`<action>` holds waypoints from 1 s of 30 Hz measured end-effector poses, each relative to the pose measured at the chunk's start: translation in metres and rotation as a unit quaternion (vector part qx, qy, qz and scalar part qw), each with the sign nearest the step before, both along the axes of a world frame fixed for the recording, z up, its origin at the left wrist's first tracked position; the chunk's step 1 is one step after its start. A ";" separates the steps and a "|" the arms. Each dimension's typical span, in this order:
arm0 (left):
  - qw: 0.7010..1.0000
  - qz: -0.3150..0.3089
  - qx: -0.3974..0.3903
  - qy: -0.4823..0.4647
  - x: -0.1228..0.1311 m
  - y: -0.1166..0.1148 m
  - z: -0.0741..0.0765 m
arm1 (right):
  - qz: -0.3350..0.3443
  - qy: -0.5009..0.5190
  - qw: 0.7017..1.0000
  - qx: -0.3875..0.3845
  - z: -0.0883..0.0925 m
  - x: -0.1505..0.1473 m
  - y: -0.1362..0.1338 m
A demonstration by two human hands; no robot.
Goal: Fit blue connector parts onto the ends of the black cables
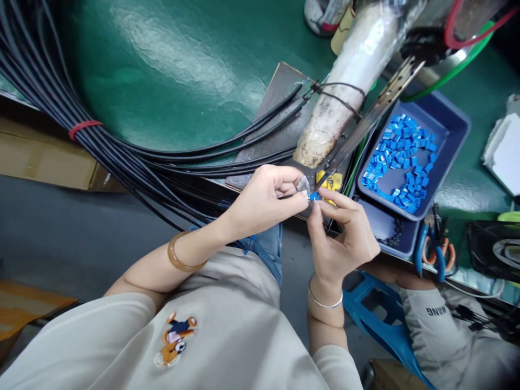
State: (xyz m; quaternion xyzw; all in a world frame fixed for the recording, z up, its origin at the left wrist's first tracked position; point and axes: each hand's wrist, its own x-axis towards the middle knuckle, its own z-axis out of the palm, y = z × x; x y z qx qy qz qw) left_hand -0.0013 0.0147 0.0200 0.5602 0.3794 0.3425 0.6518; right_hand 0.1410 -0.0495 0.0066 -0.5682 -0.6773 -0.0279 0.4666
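Note:
My left hand (268, 197) is closed, pinching the end of a thin black cable (287, 197); a whitish wrap covers a fingertip. Against that end, my right hand (341, 230) pinches a small blue connector (314, 196) between thumb and fingers. Just above the connector is the dark tip of what looks like a soldering iron (353, 135), fixed at a slant with a perforated metal shaft. Whether the tip touches the connector I cannot tell. A yellow piece (331, 180) lies right behind my fingers. Fingers partly hide the joint between cable and connector.
A thick bundle of black cables (134, 157), tied with a red band, spans the left. A wrapped tube (345, 86) slants over the board. At right are a bin (450, 135) of blue connectors, a lower tray (400, 246) and pliers (436, 244). Another person sits at lower right.

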 end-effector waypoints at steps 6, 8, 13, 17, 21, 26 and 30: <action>0.999 0.010 0.032 0.004 0.001 -0.002 0.001 | -0.020 -0.007 1.000 -0.003 0.005 -0.002 0.002; 0.999 0.011 0.047 0.008 0.000 -0.002 0.001 | -0.023 -0.007 1.000 0.004 0.006 -0.003 0.002; 0.999 -0.006 0.032 0.009 -0.001 -0.001 -0.002 | -0.007 -0.023 1.000 0.004 0.005 -0.002 -0.001; 1.000 -0.014 0.022 0.014 -0.002 -0.003 -0.004 | 0.004 -0.047 0.999 0.001 0.002 0.001 -0.004; 0.999 -0.019 0.032 0.027 -0.003 -0.007 -0.004 | 0.002 -0.039 0.999 -0.009 0.004 0.002 -0.006; 0.986 -0.005 0.116 0.121 -0.006 -0.024 -0.010 | -0.030 0.061 0.997 -0.028 0.007 0.009 -0.012; 0.922 -0.038 0.303 0.240 -0.011 -0.051 -0.010 | -0.083 0.150 0.984 0.048 0.008 0.021 -0.016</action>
